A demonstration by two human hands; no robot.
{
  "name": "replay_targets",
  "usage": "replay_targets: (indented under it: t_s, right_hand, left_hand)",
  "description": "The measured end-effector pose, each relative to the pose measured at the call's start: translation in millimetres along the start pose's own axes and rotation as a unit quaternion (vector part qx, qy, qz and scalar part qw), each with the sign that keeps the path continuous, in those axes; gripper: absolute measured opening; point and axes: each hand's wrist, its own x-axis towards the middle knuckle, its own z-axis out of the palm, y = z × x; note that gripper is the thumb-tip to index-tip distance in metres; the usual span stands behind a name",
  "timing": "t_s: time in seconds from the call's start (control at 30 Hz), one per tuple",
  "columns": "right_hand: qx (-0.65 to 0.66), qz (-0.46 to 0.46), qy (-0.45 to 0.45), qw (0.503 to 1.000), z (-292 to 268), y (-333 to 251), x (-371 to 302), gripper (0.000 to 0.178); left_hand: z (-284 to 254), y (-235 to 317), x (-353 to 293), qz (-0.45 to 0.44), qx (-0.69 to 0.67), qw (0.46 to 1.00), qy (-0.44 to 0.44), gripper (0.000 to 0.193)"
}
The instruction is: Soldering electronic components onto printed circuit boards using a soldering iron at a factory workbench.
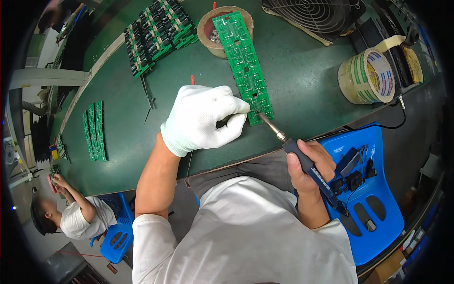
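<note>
A long green circuit board panel [246,66] lies in front of me, its far end over the rim of a round clay-coloured pot [204,35]. My left hand [205,118], in a white knitted glove, is closed in a pinch at the panel's near left edge. What its fingertips grip is too small to make out; a thin dark wire [190,163] hangs below the glove. My bare right hand [309,165] is wrapped around a soldering iron [302,156]. The iron slants up to the left, its tip at the near end of the panel beside my left fingertips.
Stacked populated circuit boards [158,35] lie at the far left, with tweezers [147,92] below them. More green boards [94,132] lie further left. A tape roll [366,78] and black fan [312,16] stand right. A blue chair [364,189] holds adapters. A co-worker [87,213] sits left.
</note>
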Motion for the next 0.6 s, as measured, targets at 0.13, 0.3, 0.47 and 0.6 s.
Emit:
replay_targets:
  t_s: [0.13,0.3,0.47,0.6]
  right_hand:
    - [-0.020,-0.014,-0.009,1.000,0.6,-2.0,-0.4,0.024]
    - [-0.038,-0.033,-0.018,0.999,1.0,-3.8,-3.0,0.021]
    - [-0.051,-0.068,-0.019,0.996,1.2,-4.8,-2.2,0.021]
    - [-0.052,-0.075,-0.009,0.996,3.8,-3.1,-1.9,0.022]
  left_hand:
    - [0.3,0.1,1.7,0.005,-0.031,0.999,0.013,0.014]
    - [1.0,1.0,0.2,-0.010,-0.002,1.000,-0.017,0.014]
    - [0.3,-0.4,-1.4,-0.010,0.010,1.000,-0.014,0.014]
    - [-2.0,-0.6,-1.4,-0.012,0.014,1.000,-0.012,0.014]
